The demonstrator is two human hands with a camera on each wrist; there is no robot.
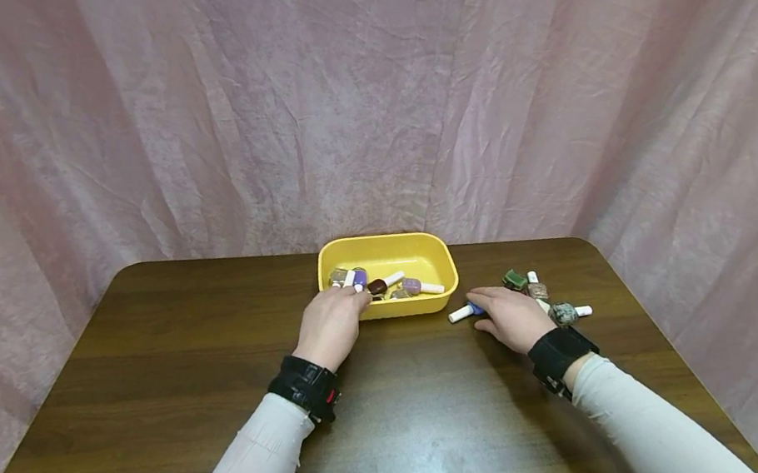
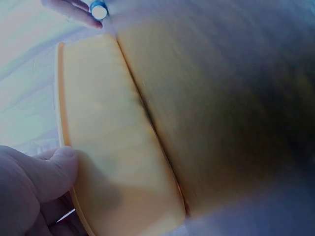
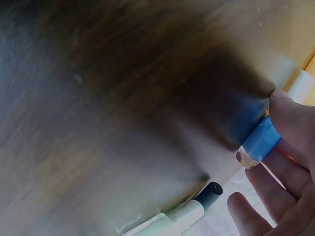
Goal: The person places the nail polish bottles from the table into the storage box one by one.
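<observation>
My left hand (image 1: 330, 329) grips the near left rim of a yellow plastic basket (image 1: 414, 307); in the left wrist view the thumb lies on the outer wall. Inside the basket are several nail polish bottles, among them a dark red bottle (image 1: 378, 286), a lilac bottle (image 1: 412, 286) and a purple bottle (image 1: 359, 278). Just right of the basket, my right hand (image 1: 511, 319) pinches a blue nail polish bottle (image 3: 263, 137) between thumb and fingers. Its white cap (image 1: 461, 313) points left, toward the basket.
Beyond and beside the right hand lie a green bottle (image 1: 514, 279), a glittery beige bottle (image 1: 538, 291) and a speckled grey bottle (image 1: 563, 313). The brown wooden table (image 1: 145, 379) reaches back to a pink curtain (image 1: 338, 91).
</observation>
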